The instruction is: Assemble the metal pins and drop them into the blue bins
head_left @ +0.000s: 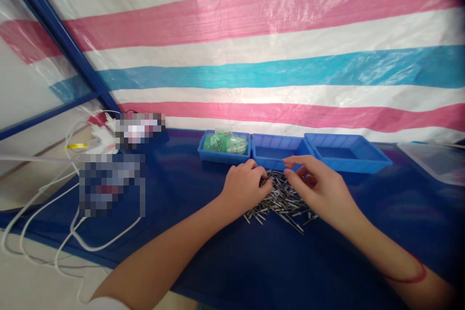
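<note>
Three trays (278,151) stand behind the pin pile (281,198) on the table (218,261).

Blue trays (347,152); silver pins (281,198); pink-white-blue striped tarp (254,48).

Left hand (244,186) curled, knuckles up; right hand (319,189) seemingly pinching.

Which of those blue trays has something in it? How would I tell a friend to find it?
Look along the foot of the striped sheet, where three blue trays stand in a row on the dark blue table. Take the leftmost tray, just beyond the left hand. It alone holds clear-wrapped green parts; the middle tray and right tray look empty.
</note>
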The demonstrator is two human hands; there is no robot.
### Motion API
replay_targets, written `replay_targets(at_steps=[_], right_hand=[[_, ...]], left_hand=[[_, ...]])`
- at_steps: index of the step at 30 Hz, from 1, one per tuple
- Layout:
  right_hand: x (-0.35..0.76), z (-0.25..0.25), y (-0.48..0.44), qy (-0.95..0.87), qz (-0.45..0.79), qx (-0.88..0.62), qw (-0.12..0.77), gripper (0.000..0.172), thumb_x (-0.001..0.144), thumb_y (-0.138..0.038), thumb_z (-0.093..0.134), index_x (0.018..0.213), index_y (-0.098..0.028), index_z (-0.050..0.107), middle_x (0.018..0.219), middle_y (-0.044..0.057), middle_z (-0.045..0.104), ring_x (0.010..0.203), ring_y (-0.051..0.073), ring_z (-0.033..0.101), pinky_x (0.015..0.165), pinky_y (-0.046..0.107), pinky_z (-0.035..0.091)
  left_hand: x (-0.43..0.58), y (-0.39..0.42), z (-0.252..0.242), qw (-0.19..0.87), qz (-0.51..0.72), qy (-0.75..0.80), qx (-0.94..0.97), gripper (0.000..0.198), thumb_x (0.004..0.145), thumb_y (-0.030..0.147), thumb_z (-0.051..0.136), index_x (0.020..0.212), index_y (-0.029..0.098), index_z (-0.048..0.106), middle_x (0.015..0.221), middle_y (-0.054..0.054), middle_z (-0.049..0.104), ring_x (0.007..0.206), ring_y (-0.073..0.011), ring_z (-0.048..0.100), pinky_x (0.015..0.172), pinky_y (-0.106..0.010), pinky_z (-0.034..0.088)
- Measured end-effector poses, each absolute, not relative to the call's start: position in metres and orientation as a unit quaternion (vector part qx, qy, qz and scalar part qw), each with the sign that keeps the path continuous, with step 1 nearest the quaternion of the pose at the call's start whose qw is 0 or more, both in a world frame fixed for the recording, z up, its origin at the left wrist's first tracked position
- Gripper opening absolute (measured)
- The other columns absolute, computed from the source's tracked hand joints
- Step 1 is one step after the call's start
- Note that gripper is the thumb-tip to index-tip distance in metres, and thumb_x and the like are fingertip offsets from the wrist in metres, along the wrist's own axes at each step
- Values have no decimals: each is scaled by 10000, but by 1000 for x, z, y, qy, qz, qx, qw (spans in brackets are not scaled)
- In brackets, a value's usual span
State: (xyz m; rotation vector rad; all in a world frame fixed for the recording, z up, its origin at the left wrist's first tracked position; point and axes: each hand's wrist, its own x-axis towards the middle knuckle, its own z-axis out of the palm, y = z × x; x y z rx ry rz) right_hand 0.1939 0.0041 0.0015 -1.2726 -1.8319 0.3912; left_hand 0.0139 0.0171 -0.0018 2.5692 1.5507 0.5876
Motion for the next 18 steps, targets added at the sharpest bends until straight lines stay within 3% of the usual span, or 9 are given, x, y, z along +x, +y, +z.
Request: replay_targets(at_steps=[18], right_hand=[[194, 1, -1, -753, 177, -479, 415, 132, 874, -270, 547, 978, -228, 616, 916, 31, 614, 670, 134, 559, 559, 277, 462]], left_hand=[[19, 16, -4, 111, 196, 507, 832, 190, 846, 361, 519, 932, 283, 669, 945, -2, 599, 892, -195, 589, 771, -356, 393]])
